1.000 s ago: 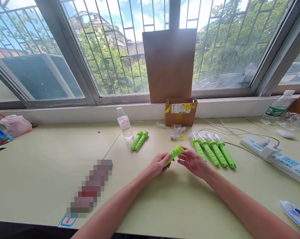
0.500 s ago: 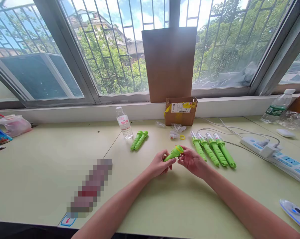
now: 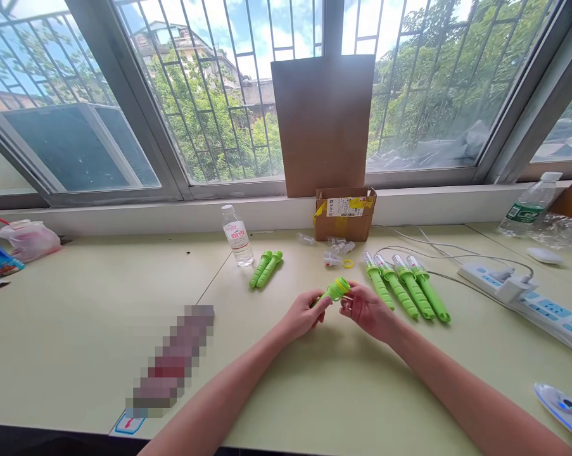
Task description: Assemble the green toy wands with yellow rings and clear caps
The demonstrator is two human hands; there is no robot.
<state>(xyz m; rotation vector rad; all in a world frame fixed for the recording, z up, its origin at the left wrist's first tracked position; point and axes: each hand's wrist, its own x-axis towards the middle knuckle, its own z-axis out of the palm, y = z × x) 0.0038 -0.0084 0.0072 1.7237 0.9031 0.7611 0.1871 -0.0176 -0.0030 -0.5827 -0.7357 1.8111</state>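
Observation:
My left hand [image 3: 309, 310] is closed around a green plastic handle [image 3: 334, 291] with a yellow ring at its wide, hollow-looking end. My right hand [image 3: 365, 309] touches that end, thumb and fingertips at the rim. Fingers hide the handle's narrow part. To the right lie several green ribbed handles with clear tops [image 3: 412, 288], side by side. Two green handles without clear tops [image 3: 265, 269] lie together on the left. Behind my hands are a few clear plastic pieces [image 3: 336, 256] and a loose yellow ring [image 3: 347, 263].
A taped cardboard box [image 3: 345, 215] stands by the window sill. Water bottles [image 3: 238, 237] stand behind the left handles and at the far right. A white power strip [image 3: 533, 301] with cables lies right. A blurred-out object [image 3: 171, 364] is at front left.
The green handle has turned about its length, and its small side loop now faces lower. My left thumb has moved closer to the wide end. The right hand stays at the rim.

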